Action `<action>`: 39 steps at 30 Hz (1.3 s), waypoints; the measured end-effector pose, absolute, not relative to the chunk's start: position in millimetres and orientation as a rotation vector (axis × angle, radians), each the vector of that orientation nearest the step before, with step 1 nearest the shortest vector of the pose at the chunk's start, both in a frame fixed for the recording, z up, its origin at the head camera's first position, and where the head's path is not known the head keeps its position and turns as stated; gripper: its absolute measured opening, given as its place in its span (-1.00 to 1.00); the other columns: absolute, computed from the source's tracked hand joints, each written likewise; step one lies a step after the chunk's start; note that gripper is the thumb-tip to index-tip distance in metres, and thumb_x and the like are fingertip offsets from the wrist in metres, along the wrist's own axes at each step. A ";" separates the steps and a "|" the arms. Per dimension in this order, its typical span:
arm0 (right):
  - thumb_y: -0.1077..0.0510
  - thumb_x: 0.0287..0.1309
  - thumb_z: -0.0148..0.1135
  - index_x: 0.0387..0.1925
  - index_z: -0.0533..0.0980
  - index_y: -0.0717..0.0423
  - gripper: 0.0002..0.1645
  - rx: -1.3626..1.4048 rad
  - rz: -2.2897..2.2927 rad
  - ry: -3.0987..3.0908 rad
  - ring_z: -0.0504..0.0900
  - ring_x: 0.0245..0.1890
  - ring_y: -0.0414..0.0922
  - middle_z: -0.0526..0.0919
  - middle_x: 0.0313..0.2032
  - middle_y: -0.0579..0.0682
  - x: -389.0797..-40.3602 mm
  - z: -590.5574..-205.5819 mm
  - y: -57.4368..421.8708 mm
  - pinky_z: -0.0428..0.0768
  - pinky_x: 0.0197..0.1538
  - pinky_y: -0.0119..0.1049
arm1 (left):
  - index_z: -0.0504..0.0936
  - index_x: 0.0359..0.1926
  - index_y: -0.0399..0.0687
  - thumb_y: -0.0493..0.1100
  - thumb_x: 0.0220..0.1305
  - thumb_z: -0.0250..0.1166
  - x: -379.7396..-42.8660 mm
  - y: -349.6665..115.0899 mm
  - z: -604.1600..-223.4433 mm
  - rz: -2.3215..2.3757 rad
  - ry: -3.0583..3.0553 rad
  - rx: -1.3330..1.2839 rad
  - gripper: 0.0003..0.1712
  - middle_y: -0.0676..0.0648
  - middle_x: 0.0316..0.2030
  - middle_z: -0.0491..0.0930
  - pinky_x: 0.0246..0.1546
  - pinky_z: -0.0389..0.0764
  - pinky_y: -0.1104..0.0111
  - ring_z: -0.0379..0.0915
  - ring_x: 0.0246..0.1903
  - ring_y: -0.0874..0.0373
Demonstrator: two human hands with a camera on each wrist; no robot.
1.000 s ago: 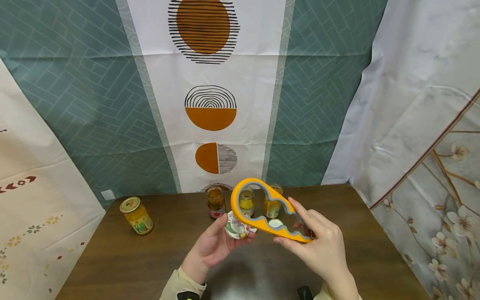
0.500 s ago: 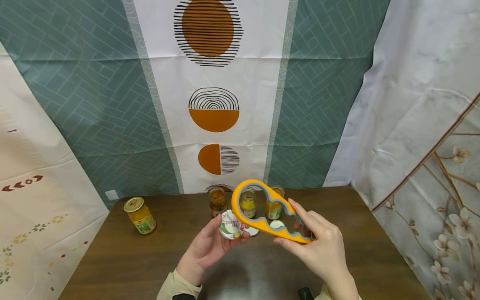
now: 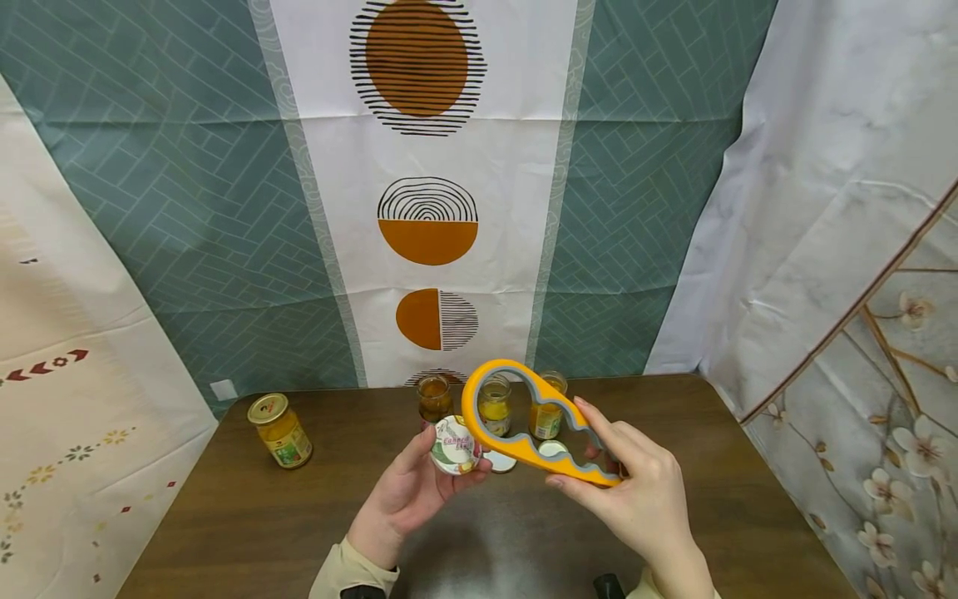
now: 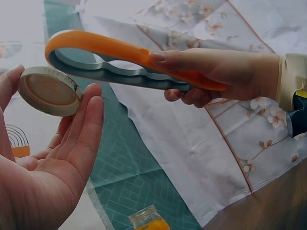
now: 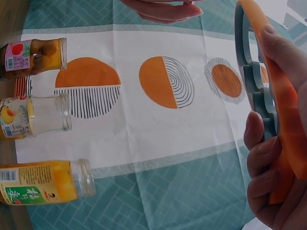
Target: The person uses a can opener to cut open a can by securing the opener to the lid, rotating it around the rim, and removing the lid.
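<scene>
My left hand (image 3: 415, 491) pinches a round jar lid (image 3: 455, 445) between thumb and fingers, its printed top facing me. The left wrist view shows the hollow underside of that lid (image 4: 50, 91). In my right hand (image 3: 636, 474) is an orange jar opener (image 3: 516, 445) with a grey, scalloped inner lining, gripped by its two arms. The opener's looped end points left, close beside the lid. Behind the opener stand uncapped jars, one (image 3: 494, 405) seen through its loop and another (image 3: 549, 412) to the right. A third open jar (image 3: 434, 399) is behind the lid.
A capped jar (image 3: 280, 431) of yellow fruit stands at the left of the brown table (image 3: 224, 516). Two more lids lie on the table, one (image 3: 500, 462) below the opener's loop and one (image 3: 552, 448) farther right. A patterned cloth (image 3: 621, 208) hangs behind.
My left hand has shifted left with the lid, away from the opener's loop, and turned the lid's printed top more toward me. The right hand and the opener stay nearly still.
</scene>
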State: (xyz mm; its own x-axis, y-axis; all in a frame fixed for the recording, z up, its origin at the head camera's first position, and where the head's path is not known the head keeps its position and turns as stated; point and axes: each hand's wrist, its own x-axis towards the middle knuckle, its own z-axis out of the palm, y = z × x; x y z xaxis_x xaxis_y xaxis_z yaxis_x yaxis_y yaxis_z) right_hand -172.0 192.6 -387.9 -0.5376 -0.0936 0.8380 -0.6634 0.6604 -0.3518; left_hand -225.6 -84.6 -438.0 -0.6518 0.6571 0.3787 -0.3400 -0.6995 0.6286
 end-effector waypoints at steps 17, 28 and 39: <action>-0.25 -0.42 0.66 0.18 0.57 0.01 0.01 0.588 0.846 -2.037 0.37 -0.54 -0.36 0.49 -0.52 -0.28 -177.3 -398.8 197.1 0.37 -0.54 -0.51 | 0.43 0.23 -0.26 0.02 0.63 -0.20 -229.6 -104.0 -444.4 2.299 0.718 0.874 -0.49 -0.23 0.13 0.56 0.22 0.45 0.20 0.49 0.09 -0.06; -0.26 -0.40 0.65 0.16 0.58 0.04 -0.01 0.585 0.846 -2.033 0.35 -0.55 -0.37 0.52 -0.52 -0.24 -177.7 -398.5 197.7 0.36 -0.56 -0.49 | 0.38 0.25 -0.33 0.00 0.65 -0.29 -233.6 -117.4 -443.5 2.329 0.685 0.909 -0.46 -0.26 0.16 0.52 0.24 0.42 0.17 0.49 0.10 -0.06; -0.26 -0.41 0.65 0.19 0.57 -0.02 0.01 0.575 0.844 -2.043 0.34 -0.55 -0.37 0.53 -0.51 -0.27 -178.3 -399.8 199.8 0.33 -0.54 -0.54 | 0.37 0.25 -0.34 -0.03 0.66 -0.30 -235.7 -118.1 -445.0 2.326 0.694 0.901 -0.47 -0.26 0.16 0.52 0.25 0.40 0.16 0.49 0.10 -0.07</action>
